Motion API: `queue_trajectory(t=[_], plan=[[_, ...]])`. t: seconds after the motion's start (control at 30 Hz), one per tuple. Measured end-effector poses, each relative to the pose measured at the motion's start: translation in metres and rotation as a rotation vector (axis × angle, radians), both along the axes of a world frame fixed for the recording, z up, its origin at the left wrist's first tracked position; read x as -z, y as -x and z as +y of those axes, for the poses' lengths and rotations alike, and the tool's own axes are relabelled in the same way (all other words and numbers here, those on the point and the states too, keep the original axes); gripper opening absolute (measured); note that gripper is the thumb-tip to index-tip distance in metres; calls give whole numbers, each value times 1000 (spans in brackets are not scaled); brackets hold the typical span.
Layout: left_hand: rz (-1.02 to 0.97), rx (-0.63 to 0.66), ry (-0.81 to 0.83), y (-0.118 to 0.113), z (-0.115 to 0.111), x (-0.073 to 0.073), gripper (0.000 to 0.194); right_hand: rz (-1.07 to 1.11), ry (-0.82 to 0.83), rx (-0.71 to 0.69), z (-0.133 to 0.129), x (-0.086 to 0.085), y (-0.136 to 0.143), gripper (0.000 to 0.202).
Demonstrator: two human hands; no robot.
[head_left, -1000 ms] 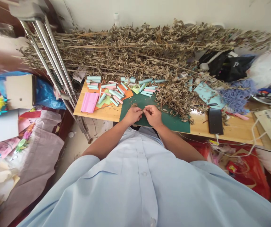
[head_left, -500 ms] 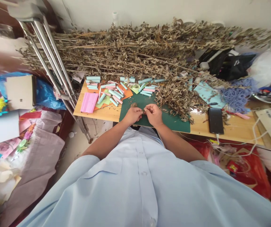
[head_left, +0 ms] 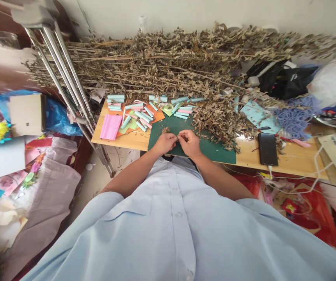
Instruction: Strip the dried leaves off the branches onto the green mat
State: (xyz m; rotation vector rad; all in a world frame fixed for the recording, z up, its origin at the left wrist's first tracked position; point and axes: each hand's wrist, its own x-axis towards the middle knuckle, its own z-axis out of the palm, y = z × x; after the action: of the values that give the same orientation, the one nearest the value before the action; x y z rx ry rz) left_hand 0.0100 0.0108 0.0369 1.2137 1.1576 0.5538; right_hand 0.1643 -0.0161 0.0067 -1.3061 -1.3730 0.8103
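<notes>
My left hand (head_left: 165, 143) and my right hand (head_left: 190, 142) meet over the near part of a dark green mat (head_left: 214, 151). Both are closed in a pinch, fingertips together; whatever they hold is too small or hidden to make out. Just beyond my left hand lies a small clump of crumbled dried leaf (head_left: 165, 130). A heap of dried leaves (head_left: 219, 124) spreads over the mat to the right of my right hand. Several rolled paper tubes (head_left: 143, 116), pale blue and pink, lie to the left and behind the mat.
Long dried plant stalks (head_left: 156, 58) cover the back of the wooden table (head_left: 135, 143). A pink paper pad (head_left: 111, 127) lies at left, a phone (head_left: 267, 150) on a cable at right. Metal crutches (head_left: 65, 70) lean at the left. Blue yarn (head_left: 295, 116) sits at far right.
My right hand has shifted slightly left, and its fingertips have closed in against those of my left hand. The things on the table have stayed in place.
</notes>
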Motion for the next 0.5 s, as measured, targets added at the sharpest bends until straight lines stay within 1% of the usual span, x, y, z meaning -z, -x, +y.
queue_trajectory(t=[0.17, 0.33, 0.4, 0.5], plan=[[7, -31, 6, -1, 0, -1, 16, -20, 0, 6, 1, 2, -1, 15], [-27, -40, -4, 0, -2, -4, 18, 75, 31, 39, 5, 6, -1, 18], [-31, -47, -5, 0, -2, -4, 17, 62, 24, 46, 4, 4, 0, 19], [-33, -64, 2, 0, -3, -4, 15, -20, 3, 21, 1, -1, 0, 19]])
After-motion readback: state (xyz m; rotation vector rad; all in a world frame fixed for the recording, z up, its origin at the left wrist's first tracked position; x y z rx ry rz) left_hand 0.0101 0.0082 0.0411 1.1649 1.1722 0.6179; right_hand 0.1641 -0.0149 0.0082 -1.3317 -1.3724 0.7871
